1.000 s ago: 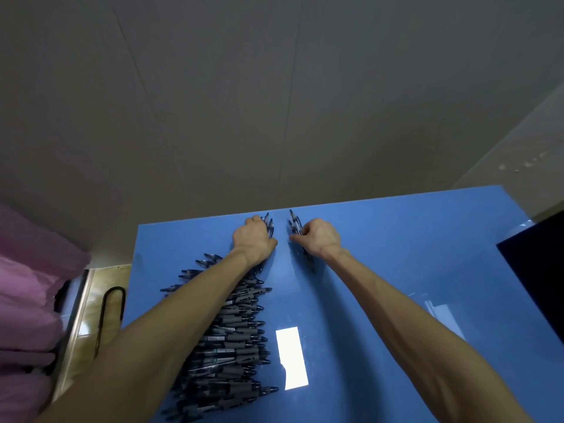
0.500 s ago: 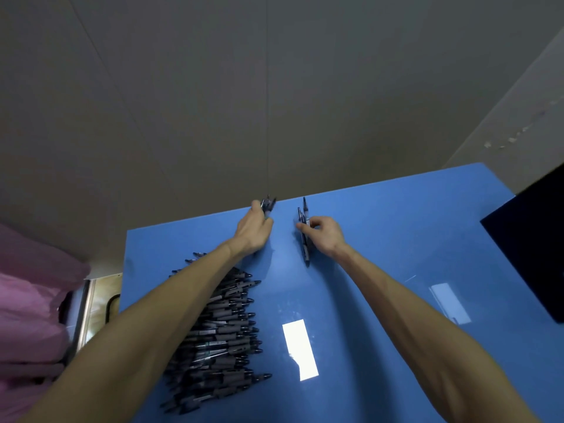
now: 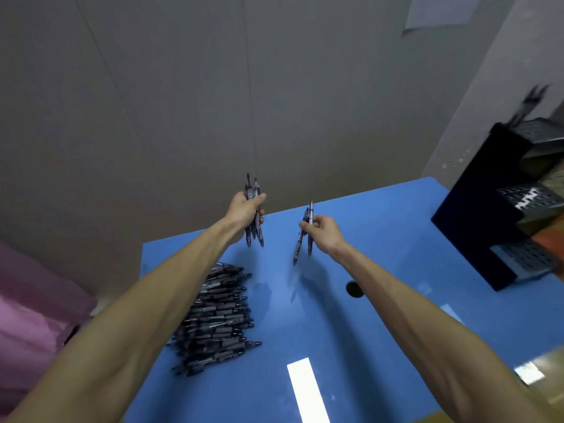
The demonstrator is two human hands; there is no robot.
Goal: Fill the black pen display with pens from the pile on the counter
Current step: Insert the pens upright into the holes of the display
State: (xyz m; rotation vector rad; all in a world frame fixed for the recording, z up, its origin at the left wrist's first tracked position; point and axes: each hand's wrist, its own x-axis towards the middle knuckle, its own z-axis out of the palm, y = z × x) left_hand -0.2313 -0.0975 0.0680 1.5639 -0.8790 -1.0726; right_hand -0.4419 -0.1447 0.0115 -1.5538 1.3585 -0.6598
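Observation:
A long pile of dark pens (image 3: 218, 319) lies on the blue counter (image 3: 381, 270), partly under my left forearm. My left hand (image 3: 244, 210) grips a small bunch of pens (image 3: 254, 236) upright, lifted above the counter's far edge. My right hand (image 3: 323, 232) pinches two or three pens (image 3: 302, 242), tips hanging down, also off the surface. The black pen display (image 3: 476, 209) stands at the right edge, tiered with perforated metal fronts; a few pens (image 3: 531, 100) stick out of its top, blurred.
A small dark round spot (image 3: 354, 289) shows on the counter beside my right forearm. Pink fabric (image 3: 33, 306) bulges at the left. A grey wall (image 3: 274, 87) rises behind the counter. Bright light reflections sit on the near surface.
Both hands have lifted off the counter with their pens and turned them upright. The view has swung right, bringing the black display into sight.

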